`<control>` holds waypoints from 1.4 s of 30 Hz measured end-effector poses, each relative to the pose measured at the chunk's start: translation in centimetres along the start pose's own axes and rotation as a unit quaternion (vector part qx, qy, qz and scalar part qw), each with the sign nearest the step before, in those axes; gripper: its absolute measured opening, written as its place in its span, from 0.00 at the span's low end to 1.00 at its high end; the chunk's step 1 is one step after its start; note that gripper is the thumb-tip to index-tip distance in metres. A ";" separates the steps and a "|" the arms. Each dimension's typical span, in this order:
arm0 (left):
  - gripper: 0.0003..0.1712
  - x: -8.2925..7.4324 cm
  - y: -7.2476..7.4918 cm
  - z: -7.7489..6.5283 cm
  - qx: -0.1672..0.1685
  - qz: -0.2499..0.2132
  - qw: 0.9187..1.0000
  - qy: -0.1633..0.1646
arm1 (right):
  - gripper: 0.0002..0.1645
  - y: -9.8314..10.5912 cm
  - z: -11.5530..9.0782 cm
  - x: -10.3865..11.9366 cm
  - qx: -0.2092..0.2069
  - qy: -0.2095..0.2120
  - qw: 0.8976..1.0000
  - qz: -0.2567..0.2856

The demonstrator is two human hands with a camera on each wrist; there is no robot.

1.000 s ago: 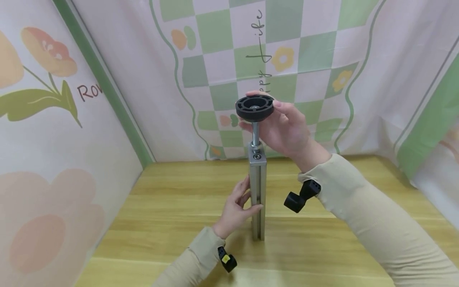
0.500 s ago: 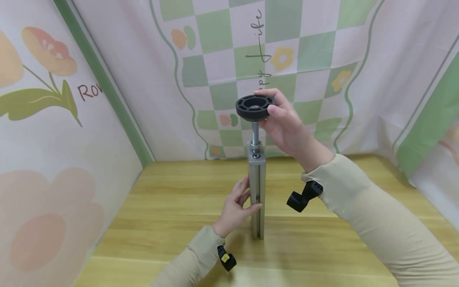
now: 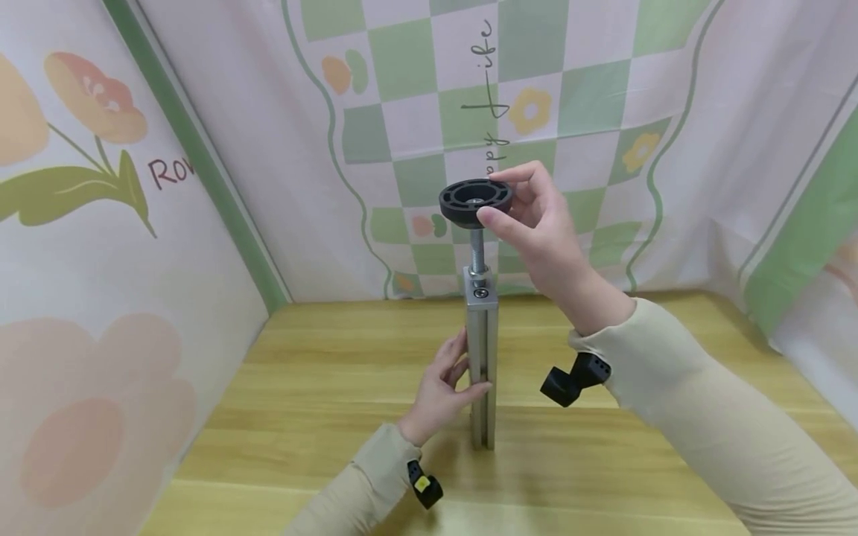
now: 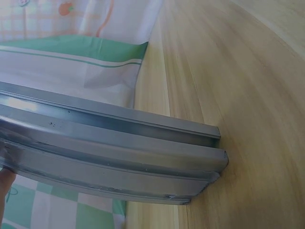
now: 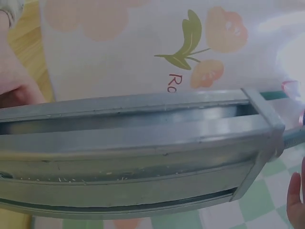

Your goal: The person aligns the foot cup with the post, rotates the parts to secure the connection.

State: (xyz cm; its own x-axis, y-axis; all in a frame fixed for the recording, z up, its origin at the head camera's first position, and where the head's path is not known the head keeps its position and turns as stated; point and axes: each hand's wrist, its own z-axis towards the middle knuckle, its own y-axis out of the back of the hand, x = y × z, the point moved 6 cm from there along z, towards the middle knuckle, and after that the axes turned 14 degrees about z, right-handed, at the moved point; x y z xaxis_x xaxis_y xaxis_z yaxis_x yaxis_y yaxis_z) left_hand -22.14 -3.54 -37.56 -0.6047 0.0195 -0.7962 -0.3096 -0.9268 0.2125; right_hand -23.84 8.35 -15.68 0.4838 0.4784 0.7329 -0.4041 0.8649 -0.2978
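An aluminium profile (image 3: pixel 482 372) with slotted sides stands upright on the wooden table. My left hand (image 3: pixel 436 394) grips it low down, thumb across the near face and fingers on the left side. In the left wrist view the profile's lower end (image 4: pixel 143 157) meets the table. A threaded bolt (image 3: pixel 477 249) with a nut rises from the end plate (image 3: pixel 480 294) and carries a round black levelling foot (image 3: pixel 475 202). My right hand (image 3: pixel 543 231) pinches the foot's rim, thumb at the near side, index finger at the far right. The right wrist view shows the profile's plated end (image 5: pixel 264 119).
A wooden table (image 3: pixel 322 372) spreads around the profile. Behind it hangs a checked green and white curtain (image 3: pixel 402 52); a flower-printed curtain (image 3: pixel 87 260) runs along the left.
My right thumb has moved from the right side of the rim to its near side, and the index finger has shifted right. My left hand and the profile have stayed put.
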 end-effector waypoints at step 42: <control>0.54 -0.1 0.0 0.1 -0.002 -0.008 1.000 -0.024 | 0.30 -0.5 0.1 -0.3 0.013 0.035 0.999 0.022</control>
State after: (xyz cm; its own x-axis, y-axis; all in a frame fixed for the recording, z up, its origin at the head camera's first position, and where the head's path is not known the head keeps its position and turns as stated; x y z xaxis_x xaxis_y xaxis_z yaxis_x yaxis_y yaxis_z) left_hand -22.12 -3.47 -37.46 -0.6338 0.0516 -0.7717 -0.3167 -0.9276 0.1981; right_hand -23.87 7.79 -15.72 0.5176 0.5257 0.6751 -0.4461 0.8391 -0.3113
